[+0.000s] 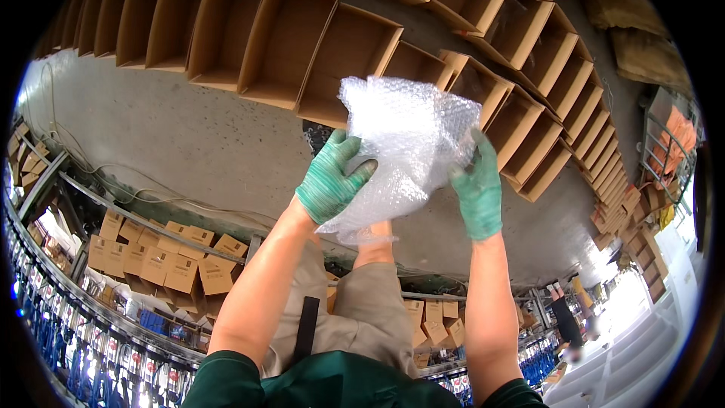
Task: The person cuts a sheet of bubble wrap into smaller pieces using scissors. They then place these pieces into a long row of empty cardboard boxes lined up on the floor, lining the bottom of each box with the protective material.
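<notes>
Fingers point(340, 147), left hand point(329, 181): partly curled, at eight o'clock of the bubble wrap point(411, 147); thumb set apart and laid over the near face, the left margin apparently held. Fingers, right hand point(480, 196): parted, slightly blurred, at four o'clock, the right margin lying between thumb and fingertips; whether it is firmly gripped cannot be told.

Bubble wrap, one piece: suspended mid-view between both hands, above the floor point(189, 121); sheet or pouch not determinable.

Handling note, by judgement: light, even tension is advised from both margins, bubbles being easily crushed by a hard pinch. The loose tail at seven o'clock is best gathered or drawn straight, lest it be folded under. Before any turning, a sure hold at four o'clock is called for.

Materials: wrap, clear plastic, dimpled, glossy, creased, irregular in outline, ragged at the top. Gloves point(482, 211), green, streaked, close-fitting. Open cartons point(291, 38), brown cardboard, plain-walled, rectangular, ranked in a curved-looking row from ten o'clock through twelve to three. Small boxes point(183, 276), brown cardboard, clustered at eight o'clock. Floor, grey, hard, speckled.
</notes>
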Action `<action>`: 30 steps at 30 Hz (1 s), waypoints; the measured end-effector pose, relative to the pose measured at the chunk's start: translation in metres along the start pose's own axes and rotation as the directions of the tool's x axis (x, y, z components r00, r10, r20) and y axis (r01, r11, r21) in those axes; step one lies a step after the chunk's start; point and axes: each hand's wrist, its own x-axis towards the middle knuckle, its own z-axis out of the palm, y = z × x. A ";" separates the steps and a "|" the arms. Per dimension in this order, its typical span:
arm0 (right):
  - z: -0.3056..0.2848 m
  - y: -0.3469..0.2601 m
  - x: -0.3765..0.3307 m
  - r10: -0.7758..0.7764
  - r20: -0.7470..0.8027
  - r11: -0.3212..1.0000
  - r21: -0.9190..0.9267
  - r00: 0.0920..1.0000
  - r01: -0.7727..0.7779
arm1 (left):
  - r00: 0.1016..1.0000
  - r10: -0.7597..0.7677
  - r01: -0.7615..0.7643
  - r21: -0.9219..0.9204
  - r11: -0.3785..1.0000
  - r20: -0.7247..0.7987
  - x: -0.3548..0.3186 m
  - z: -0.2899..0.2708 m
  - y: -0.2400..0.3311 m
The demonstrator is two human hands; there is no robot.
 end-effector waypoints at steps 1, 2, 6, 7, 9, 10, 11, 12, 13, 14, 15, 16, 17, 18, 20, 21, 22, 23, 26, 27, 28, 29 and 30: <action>0.000 -0.002 0.006 -0.138 0.010 0.930 -0.342 0.990 0.133 | 1.000 -0.011 0.010 0.023 1.000 0.012 0.001 -0.002 0.014; 0.001 -0.006 0.012 -0.273 0.021 0.729 -0.647 0.962 0.221 | 1.000 -0.018 0.018 0.084 0.996 0.000 0.001 0.000 0.022; 0.040 -0.046 0.001 -0.090 0.154 0.753 -0.636 0.984 0.168 | 0.999 -0.032 0.027 0.219 0.975 0.018 -0.006 0.016 0.041; 0.048 -0.046 -0.006 0.001 0.157 0.828 -0.554 0.988 0.087 | 0.998 -0.022 0.008 0.241 0.970 0.055 -0.008 0.021 0.045; 0.051 -0.038 -0.010 0.111 0.145 0.898 -0.438 0.983 -0.037 | 0.986 0.002 -0.067 0.384 0.921 0.167 -0.009 0.025 0.057; 0.050 -0.033 -0.010 0.135 0.120 0.907 -0.414 0.984 -0.074 | 0.991 -0.030 -0.013 0.320 0.947 0.129 -0.011 0.030 0.055; 0.048 -0.031 -0.010 0.160 0.096 0.915 -0.389 0.982 -0.111 | 0.993 -0.066 0.040 0.253 0.967 0.093 -0.013 0.037 0.052; 0.045 -0.031 -0.012 0.158 0.114 0.935 -0.336 0.981 -0.112 | 0.993 -0.104 0.092 0.183 0.979 0.060 -0.016 0.042 0.050; 0.040 -0.030 -0.014 0.156 0.129 0.952 -0.283 0.979 -0.114 | 0.994 -0.099 0.094 0.099 0.991 0.042 -0.018 0.042 0.054; 0.035 -0.029 -0.016 0.152 0.143 0.967 -0.228 0.978 -0.117 | 0.993 -0.118 0.117 0.035 0.993 0.023 -0.022 0.042 0.059; 0.030 -0.020 -0.018 0.143 0.158 0.973 -0.205 0.977 -0.110 | 0.990 -0.138 0.138 -0.030 0.990 0.005 -0.026 0.042 0.065; 0.027 -0.015 -0.019 0.141 0.165 0.979 -0.169 0.976 -0.113 | 0.984 -0.176 0.175 -0.130 0.976 0.010 -0.028 0.044 0.065; 0.024 -0.011 -0.019 0.138 0.173 0.984 -0.133 0.975 -0.116 | 0.977 -0.213 0.211 -0.228 0.951 0.018 -0.030 0.045 0.065; 0.022 -0.009 -0.020 0.135 0.180 0.988 -0.096 0.974 -0.119 | 0.964 -0.260 0.263 -0.356 0.897 0.058 -0.031 0.048 0.057; 0.022 -0.010 -0.023 0.095 0.134 0.979 -0.190 0.986 -0.069 | 0.949 -0.302 0.308 -0.454 0.836 0.088 -0.031 0.054 0.045; 0.023 -0.010 -0.026 0.074 0.112 0.970 -0.237 0.991 -0.046 | 0.950 -0.304 0.304 -0.434 0.848 0.072 -0.032 0.057 0.040; 0.028 -0.011 -0.028 0.014 0.043 0.957 -0.289 0.999 -0.001 | 0.950 -0.305 0.301 -0.413 0.859 0.059 -0.032 0.058 0.040; 0.035 -0.012 -0.031 -0.049 -0.024 0.939 -0.343 0.999 0.038 | 0.922 -0.380 0.385 -0.273 0.881 0.075 -0.032 0.056 0.049; 0.037 0.000 -0.033 -0.056 -0.131 0.949 -0.314 0.990 0.012 | 0.968 -0.005 -0.062 -0.254 0.965 -0.253 -0.032 0.075 0.037; 0.040 0.000 -0.032 -0.040 -0.167 0.963 -0.270 0.985 -0.007 | 0.974 0.060 -0.100 -0.173 0.980 -0.220 -0.034 0.075 0.033; 0.042 0.001 -0.030 -0.022 -0.202 0.974 -0.225 0.979 -0.024 | 0.976 0.123 -0.141 -0.092 0.986 -0.181 -0.035 0.070 0.038; 0.041 0.002 -0.029 -0.025 -0.204 0.978 -0.209 0.979 -0.019 | 0.974 0.181 -0.185 -0.012 0.983 -0.136 -0.035 0.068 0.041; 0.040 0.003 -0.027 -0.027 -0.206 0.981 -0.193 0.978 -0.013 | 0.984 0.132 -0.148 -0.139 0.979 -0.116 -0.033 0.070 0.040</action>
